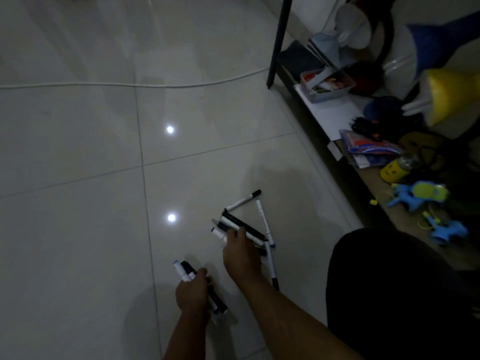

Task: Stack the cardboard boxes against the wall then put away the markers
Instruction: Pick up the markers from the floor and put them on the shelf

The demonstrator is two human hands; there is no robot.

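Observation:
Several black and white markers lie in a loose pile on the pale tiled floor. My right hand rests on the pile, its fingers curled over a few markers. Thin white pens lie just right of that hand, one reaching down to a dark cap. My left hand is lower and to the left, gripping a bundle of markers whose ends stick out above and below the fist. No cardboard boxes are in view.
A low shelf along the right holds a clear plastic tub, blue toys, a yellow cup and bags. A white cable crosses the floor. A dark table leg stands at the shelf's end. My dark-clothed knee fills the lower right.

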